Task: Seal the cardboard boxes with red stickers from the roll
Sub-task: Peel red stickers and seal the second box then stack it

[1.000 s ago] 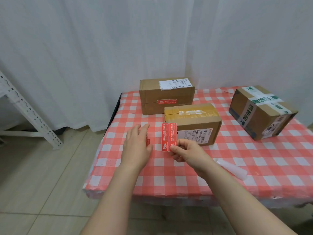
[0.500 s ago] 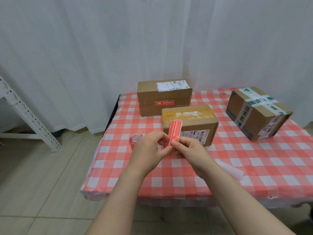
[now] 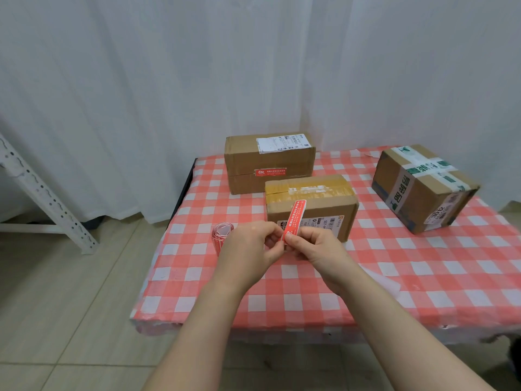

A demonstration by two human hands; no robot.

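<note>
Left hand [image 3: 250, 249], right hand [image 3: 318, 248] pinch sticker [image 3: 295, 217]; box [image 3: 324, 204] closed.

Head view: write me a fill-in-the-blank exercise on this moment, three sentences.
1. The left hand and right hand together pinch one sticker coloured ____.
2. The sticker roll lies on the tablecloth to the ____ of both hands.
3. The right box carries white tape printed in ____.

Missing words: red; left; green.
</note>
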